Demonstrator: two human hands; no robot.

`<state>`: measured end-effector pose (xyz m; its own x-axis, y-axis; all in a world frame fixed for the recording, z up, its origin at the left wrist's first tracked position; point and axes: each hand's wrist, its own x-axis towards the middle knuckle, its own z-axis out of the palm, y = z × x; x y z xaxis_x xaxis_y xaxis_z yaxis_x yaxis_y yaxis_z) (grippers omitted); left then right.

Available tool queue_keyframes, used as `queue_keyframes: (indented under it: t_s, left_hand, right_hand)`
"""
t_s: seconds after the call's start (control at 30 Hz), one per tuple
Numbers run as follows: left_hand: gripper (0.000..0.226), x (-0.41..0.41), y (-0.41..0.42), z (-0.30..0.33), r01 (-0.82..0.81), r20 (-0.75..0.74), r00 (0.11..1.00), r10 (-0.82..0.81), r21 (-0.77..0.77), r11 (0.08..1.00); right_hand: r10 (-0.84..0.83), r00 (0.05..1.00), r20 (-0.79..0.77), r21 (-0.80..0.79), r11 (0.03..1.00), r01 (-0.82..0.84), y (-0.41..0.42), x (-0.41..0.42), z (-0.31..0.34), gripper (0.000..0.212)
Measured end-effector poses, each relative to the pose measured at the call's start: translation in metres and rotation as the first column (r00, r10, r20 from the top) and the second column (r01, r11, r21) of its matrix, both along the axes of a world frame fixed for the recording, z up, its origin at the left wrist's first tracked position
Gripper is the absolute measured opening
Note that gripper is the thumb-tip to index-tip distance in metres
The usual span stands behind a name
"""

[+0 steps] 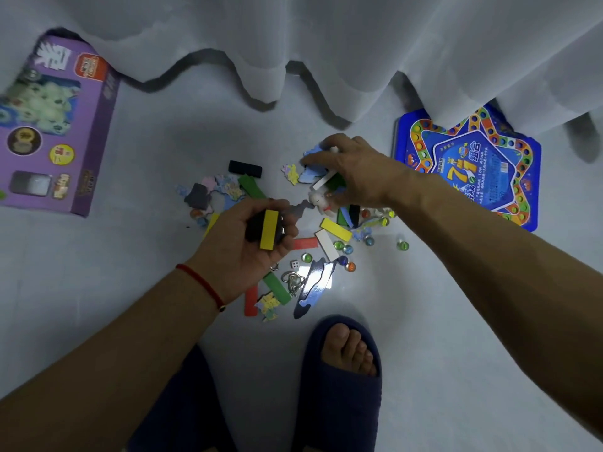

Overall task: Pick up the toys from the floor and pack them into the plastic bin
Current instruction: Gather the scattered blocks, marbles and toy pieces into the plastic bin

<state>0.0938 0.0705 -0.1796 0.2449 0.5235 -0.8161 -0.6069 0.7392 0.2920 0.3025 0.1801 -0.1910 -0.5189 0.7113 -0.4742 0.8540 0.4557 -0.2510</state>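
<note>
Below, scattered toys (329, 236) lie between both hands: left hand (251, 243) grips blocks (269, 229), right hand (355, 171) pinches puzzle pieces (315, 164).

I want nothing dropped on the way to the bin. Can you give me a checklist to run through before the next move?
1. Left hand grips yellow block and dark pieces: ok.
2. Right hand grip on white block and puzzle piece: ok, fingers curled round them.
3. Bin in view: not ok, none visible.
4. Floor cleared: not ok, marbles, dice and blocks remain.
5. Room left in left hand: cannot tell.
</note>
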Motion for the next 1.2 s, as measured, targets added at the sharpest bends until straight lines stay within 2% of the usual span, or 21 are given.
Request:
queue_keyframes:
  t_s: [0.2,0.43,0.63,0.8,0.87,0.93,0.97,1.0,1.1,1.2]
  left_hand:
    - [0.025,0.002,-0.005,0.002,0.026,-0.016,1.000,-0.026,0.027,0.999]
    - [0.025,-0.001,-0.003,0.005,-0.002,0.005,1.000,0.002,0.027,1.000]
    - [0.023,-0.003,-0.004,0.008,-0.037,0.016,0.999,0.037,0.015,0.999]
    - [0.026,-0.008,-0.014,0.030,-0.063,0.024,0.998,0.063,0.019,0.998]
    - [0.029,-0.016,-0.025,0.048,-0.071,0.012,0.997,0.071,0.037,0.997]
    - [0.026,-0.032,-0.042,0.071,-0.105,0.000,0.994,0.105,0.074,0.992]
    - [0.026,-0.042,-0.053,0.084,-0.134,0.002,0.991,0.134,0.091,0.987]
    - [0.028,-0.053,-0.064,0.098,-0.169,0.006,0.986,0.169,0.101,0.980]
    - [0.033,-0.090,-0.102,0.140,-0.289,-0.014,0.956,0.291,0.089,0.953]
    - [0.034,-0.148,-0.157,0.190,-0.431,-0.030,0.899,0.438,0.121,0.894]
  right_hand:
    - [-0.045,0.991,-0.129,-0.058,0.998,0.037,0.005,-0.008,-0.002,0.059]
    - [-0.097,0.980,-0.173,-0.032,0.995,0.092,0.005,-0.014,-0.004,0.049]
    - [-0.250,0.898,-0.361,-0.039,0.967,0.253,0.001,0.002,-0.002,0.037]
    - [-0.553,0.663,-0.504,-0.216,0.824,0.523,-0.012,0.009,0.014,0.020]
    - [-0.690,0.499,-0.525,-0.333,0.706,0.625,-0.021,0.013,0.032,0.018]
    - [-0.816,0.289,-0.502,-0.515,0.550,0.658,-0.031,0.014,0.062,0.018]
    - [-0.859,0.223,-0.460,-0.592,0.484,0.644,-0.037,0.013,0.080,0.017]
    - [-0.889,0.200,-0.412,-0.656,0.442,0.611,-0.044,0.010,0.099,0.014]
    - [-0.908,0.281,-0.311,-0.761,0.415,0.499,-0.064,-0.017,0.160,0.013]
    - [-0.856,0.424,-0.295,-0.818,0.455,0.351,-0.090,-0.093,0.236,0.010]
